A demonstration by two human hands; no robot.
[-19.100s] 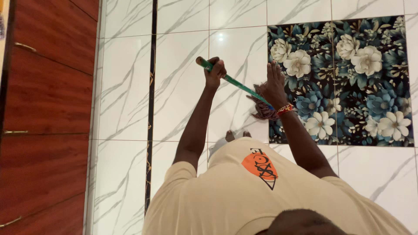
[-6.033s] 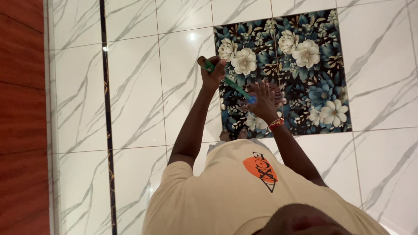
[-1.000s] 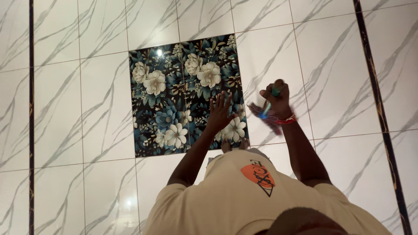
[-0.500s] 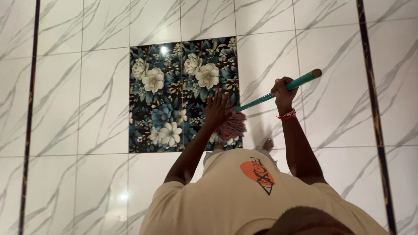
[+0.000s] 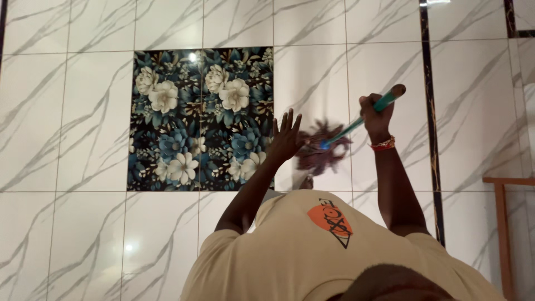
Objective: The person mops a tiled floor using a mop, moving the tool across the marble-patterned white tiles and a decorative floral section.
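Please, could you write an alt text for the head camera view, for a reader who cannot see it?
Seen from above, a person in a beige shirt mops a white marble-look tiled floor: the right hand grips the green mop handle, while the left hand, fingers spread, is on its lower part near the blurred reddish mop head. A dark floral tile panel lies to their left.

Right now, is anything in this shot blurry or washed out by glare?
Head view: the mop head is smeared by motion blur, while the right hand gripping the green handle and the open left hand stay fairly sharp. Small lamp reflections glint on the floral tile and the glossy marble floor; nothing washes out.
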